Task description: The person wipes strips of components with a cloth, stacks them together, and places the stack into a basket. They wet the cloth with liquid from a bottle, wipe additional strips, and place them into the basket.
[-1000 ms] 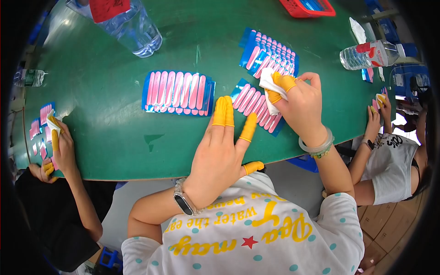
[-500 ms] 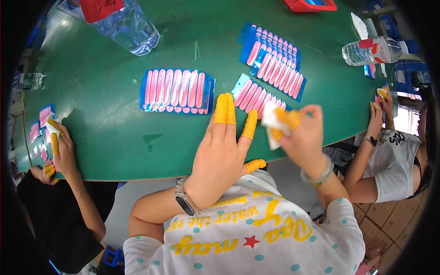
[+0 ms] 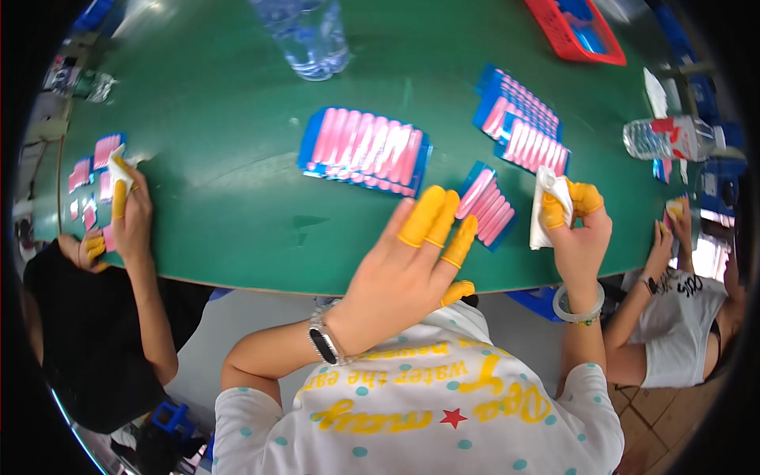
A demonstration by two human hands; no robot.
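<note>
My left hand (image 3: 404,269), with yellow finger covers, lies flat at the table's near side, fingers spread. Its fingertips are beside a small blue sheet with pink strips (image 3: 487,207), on that sheet's left edge. My right hand (image 3: 582,226) pinches a folded white cloth (image 3: 546,198) between yellow-covered fingers, to the right of the sheet. Beyond my left hand sits a larger stack of pink-striped blue sheets (image 3: 366,150). Another group of such sheets (image 3: 526,123) lies farther back at the right, overlapping one another.
Green table (image 3: 214,214). A clear water container (image 3: 313,39) stands at the back, a red basket (image 3: 582,36) at the back right, a bottle (image 3: 669,138) at the right. Co-workers sit on both sides; the left one's hand (image 3: 134,210) holds a white cloth.
The camera view has shifted, so the table items appear farther right. My right hand, with the white cloth, has moved off the small sheet to its right.
</note>
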